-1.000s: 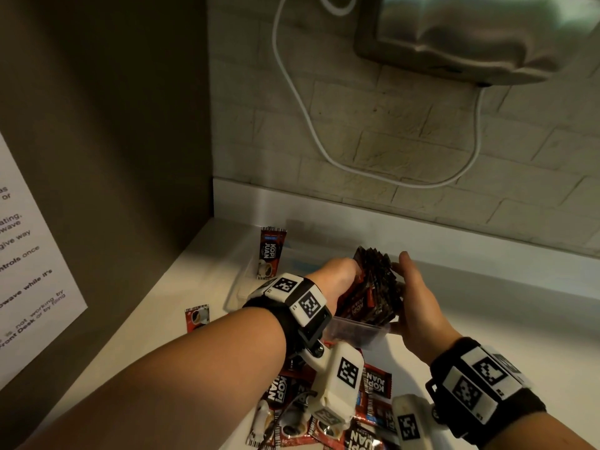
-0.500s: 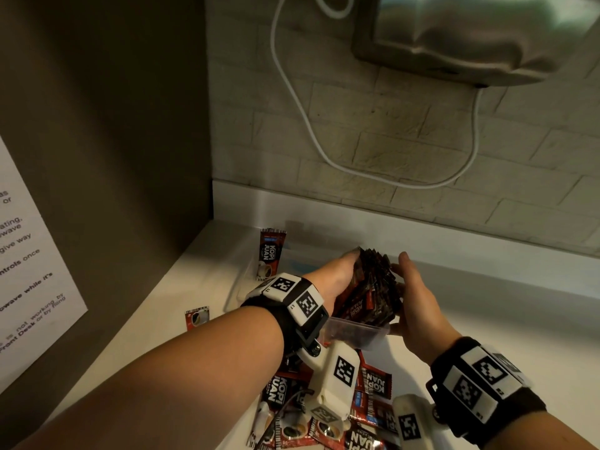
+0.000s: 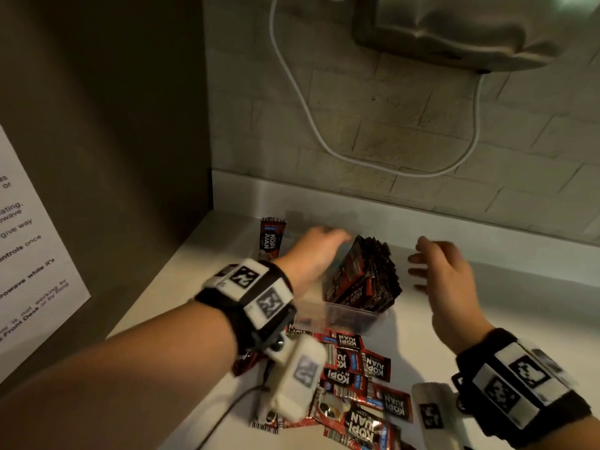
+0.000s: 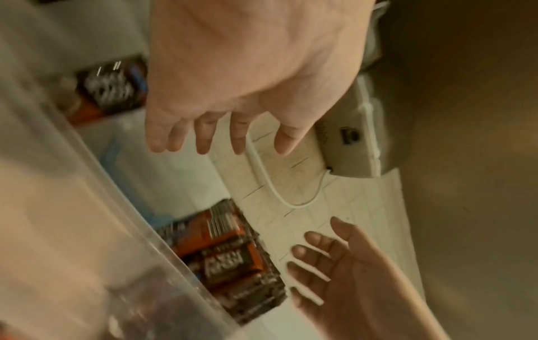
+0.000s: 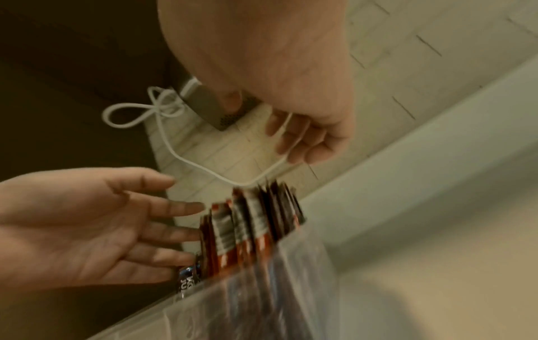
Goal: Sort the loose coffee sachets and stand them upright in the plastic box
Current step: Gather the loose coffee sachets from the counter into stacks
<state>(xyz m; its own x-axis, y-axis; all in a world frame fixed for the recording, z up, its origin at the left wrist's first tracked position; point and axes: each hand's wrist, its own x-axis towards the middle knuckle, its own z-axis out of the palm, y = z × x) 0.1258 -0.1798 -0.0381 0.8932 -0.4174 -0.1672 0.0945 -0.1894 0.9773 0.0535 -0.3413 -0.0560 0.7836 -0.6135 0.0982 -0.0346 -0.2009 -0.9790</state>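
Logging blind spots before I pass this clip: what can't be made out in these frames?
- Head view: how many sachets stand in the plastic box; they overlap.
- Head view: part of the loose sachet pile, hidden by the left wrist camera and cut off by the bottom edge.
- Left wrist view: print on the sachet beyond the left hand, motion-blurred.
- Right wrist view: box contents, smeared behind its wall under the right hand.

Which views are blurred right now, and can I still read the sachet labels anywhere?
Head view: dim, both hands smeared, left hand and right hand; labels on the loose sachets stay readable. Left wrist view: plastic box a pale blur, print illegible. Right wrist view: standing sachets streaked, labels unreadable.
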